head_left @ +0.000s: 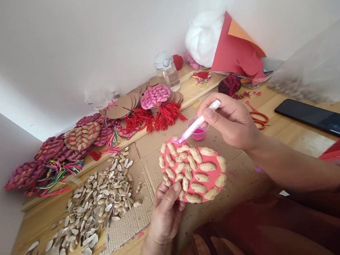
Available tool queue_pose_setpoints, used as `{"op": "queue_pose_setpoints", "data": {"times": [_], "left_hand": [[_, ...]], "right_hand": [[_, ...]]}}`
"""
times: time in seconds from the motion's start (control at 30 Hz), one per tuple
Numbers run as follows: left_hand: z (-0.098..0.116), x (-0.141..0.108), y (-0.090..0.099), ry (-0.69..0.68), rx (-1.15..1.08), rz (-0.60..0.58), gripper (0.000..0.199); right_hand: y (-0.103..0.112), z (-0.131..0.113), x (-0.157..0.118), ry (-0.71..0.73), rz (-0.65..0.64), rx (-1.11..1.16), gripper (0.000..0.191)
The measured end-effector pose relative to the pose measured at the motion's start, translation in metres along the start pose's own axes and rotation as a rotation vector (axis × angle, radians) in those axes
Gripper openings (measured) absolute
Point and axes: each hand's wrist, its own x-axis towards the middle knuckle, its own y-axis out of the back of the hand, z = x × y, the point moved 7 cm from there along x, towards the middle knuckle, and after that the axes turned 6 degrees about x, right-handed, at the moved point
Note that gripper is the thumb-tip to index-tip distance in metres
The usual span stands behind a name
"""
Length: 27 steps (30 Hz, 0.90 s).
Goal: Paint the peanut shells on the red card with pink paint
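Observation:
A red disc [197,176] covered with peanut shells is tilted up in front of me. My left hand [166,210] grips its lower left edge, thumb on top and fingers beneath. In my right hand [231,121] is a white pen-like brush [198,124], pinched between thumb and fingers. Its pink-stained tip touches a shell at the disc's upper edge, and that shell shows pink paint. Just behind the disc stands a small clear cup [199,134] of pink paint, partly hidden by the brush and my right hand.
Loose peanut shells [102,202] cover cardboard at the left. Decorated discs with tassels [168,113] line the back, near a water bottle [167,71]. Red scissors [259,117], a yarn ball [229,85] and a phone [319,117] lie at the right.

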Motion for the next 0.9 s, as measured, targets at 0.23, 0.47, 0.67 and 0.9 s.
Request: {"op": "queue_pose_setpoints", "data": {"times": [0.23, 0.47, 0.67, 0.9], "left_hand": [[-0.001, -0.003, 0.002, -0.002, 0.003, 0.062, 0.043], [0.0, -0.002, 0.003, 0.014, 0.026, 0.067, 0.043], [-0.001, -0.003, 0.004, 0.054, 0.006, 0.086, 0.042], [-0.001, -0.004, 0.003, 0.06, -0.019, 0.083, 0.041]], "right_hand": [[0.003, 0.012, 0.0, -0.011, -0.012, 0.074, 0.021], [0.012, 0.022, 0.002, -0.018, 0.014, 0.179, 0.026], [0.005, 0.028, -0.002, -0.073, -0.021, 0.202, 0.025], [0.005, 0.025, -0.003, -0.031, -0.016, 0.234, 0.024]]}}
